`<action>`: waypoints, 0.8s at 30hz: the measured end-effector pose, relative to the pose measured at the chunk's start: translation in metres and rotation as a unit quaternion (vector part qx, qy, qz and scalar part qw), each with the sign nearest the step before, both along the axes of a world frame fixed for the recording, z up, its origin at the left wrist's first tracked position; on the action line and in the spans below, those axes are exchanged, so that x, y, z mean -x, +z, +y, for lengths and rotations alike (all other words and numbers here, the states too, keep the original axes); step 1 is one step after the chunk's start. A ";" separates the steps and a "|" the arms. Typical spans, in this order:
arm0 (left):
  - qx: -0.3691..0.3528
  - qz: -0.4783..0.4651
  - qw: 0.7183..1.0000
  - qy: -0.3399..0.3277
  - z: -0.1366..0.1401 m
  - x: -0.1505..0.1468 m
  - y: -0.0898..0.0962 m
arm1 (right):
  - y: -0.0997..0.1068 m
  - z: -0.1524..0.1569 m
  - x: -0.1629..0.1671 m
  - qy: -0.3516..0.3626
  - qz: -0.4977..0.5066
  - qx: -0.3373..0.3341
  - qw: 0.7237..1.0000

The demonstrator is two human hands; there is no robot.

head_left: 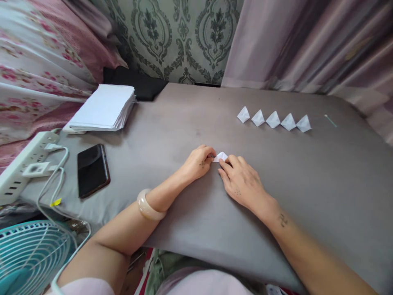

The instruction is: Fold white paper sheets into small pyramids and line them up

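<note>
A small folded piece of white paper [221, 156] lies low over the grey cloth, between my two hands. My left hand [199, 162] pinches its left corner with thumb and fingers. On the other side, my right hand [241, 176] has its fingers closed on the paper's right end and lower edge. The fingers hide both ends of the piece; a pointed top shows between them. Farther back on the right stands a row of several folded white paper pieces [273, 119], each with a peaked shape.
A stack of white paper [104, 104] rests at the back left before a black folded item [138, 84]. Nearer are a phone [93, 170] and a white power strip [26, 164] with cables. A blue fan [33, 254] stands below the left edge. A thin green stick [330, 120] lies far right.
</note>
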State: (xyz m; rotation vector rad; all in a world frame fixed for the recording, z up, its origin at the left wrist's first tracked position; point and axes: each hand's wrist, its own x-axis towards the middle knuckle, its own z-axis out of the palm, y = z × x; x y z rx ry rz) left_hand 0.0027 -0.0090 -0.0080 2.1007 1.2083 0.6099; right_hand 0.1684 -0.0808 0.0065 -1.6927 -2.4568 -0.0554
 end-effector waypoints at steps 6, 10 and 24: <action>0.115 -0.045 0.992 0.016 0.008 0.010 -0.001 | 0.008 0.011 -0.009 0.031 0.040 0.026 0.998; 0.139 -0.050 0.989 0.030 0.009 0.010 -0.001 | 0.005 0.009 -0.010 0.022 0.049 0.003 0.999; 0.071 0.039 0.995 0.053 0.010 -0.016 0.006 | -0.013 0.015 -0.011 0.020 0.156 -0.019 0.987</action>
